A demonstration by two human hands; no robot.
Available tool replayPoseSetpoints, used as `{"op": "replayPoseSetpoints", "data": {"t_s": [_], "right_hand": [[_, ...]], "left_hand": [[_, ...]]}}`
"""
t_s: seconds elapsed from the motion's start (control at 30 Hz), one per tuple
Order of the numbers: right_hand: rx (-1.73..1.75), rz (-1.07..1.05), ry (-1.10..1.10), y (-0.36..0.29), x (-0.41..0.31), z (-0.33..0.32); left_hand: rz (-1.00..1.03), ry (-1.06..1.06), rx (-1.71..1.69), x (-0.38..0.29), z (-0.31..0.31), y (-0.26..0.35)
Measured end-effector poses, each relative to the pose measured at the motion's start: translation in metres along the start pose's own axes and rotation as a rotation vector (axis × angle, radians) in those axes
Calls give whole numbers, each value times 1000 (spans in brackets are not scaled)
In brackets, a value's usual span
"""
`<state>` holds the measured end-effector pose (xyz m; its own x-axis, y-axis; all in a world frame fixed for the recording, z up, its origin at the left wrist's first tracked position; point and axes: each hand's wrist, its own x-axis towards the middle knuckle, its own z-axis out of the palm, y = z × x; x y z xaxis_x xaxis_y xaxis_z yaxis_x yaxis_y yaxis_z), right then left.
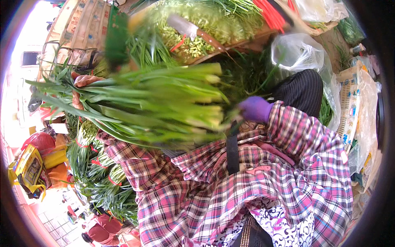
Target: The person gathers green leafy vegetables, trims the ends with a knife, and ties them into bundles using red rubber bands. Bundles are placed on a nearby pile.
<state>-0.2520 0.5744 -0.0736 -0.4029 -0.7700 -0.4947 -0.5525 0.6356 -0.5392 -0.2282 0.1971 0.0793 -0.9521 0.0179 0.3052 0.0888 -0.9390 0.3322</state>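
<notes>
My left hand (85, 81), bare, grips a thick bunch of long flat green leaves, apparently Chinese chives (154, 105), near the leafy end. The pale stem ends (213, 102) point right, and the bunch is blurred by motion. My right hand (255, 108), in a purple glove, is beside those ends. Its fingers are blurred, so whether it holds anything is unclear. Beyond the bunch, a knife (197, 31) with a wooden handle lies over a heap of short cut stems (172, 34). Red tie strips (271, 15) lie at the heap's far right edge.
Bundles of greens (95, 160) with red ties are stacked at my left. A clear plastic bag (299, 52) stands beyond my right knee (299, 89). A lined plastic crate (348, 105) is farther right. Another person (103, 228) is at the lower left.
</notes>
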Motion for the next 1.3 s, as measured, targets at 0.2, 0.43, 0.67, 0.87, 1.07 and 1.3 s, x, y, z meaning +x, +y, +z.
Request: {"op": "replayPoseSetpoints", "data": {"t_s": [0.2,0.43,0.67,0.87,1.07,1.3], "right_hand": [[-15,38,118,9,-14,-60],[1221,-665,-48,-67,28,-105],[1032,-575,-167,-38,8,-4],[164,-120,-23,22,-19,-12],[-480,274,-227,73,3,-3],[1056,-165,134,-27,45,-35]], "left_hand": [[243,66,165,-17,-7,-13],[67,-102,-67,0,-19,-49],[67,118,86,-20,-18,-20],[55,580,256,-90,-39,1],[279,850,320,-132,-56,23],[248,733,99,-162,-76,20]]}}
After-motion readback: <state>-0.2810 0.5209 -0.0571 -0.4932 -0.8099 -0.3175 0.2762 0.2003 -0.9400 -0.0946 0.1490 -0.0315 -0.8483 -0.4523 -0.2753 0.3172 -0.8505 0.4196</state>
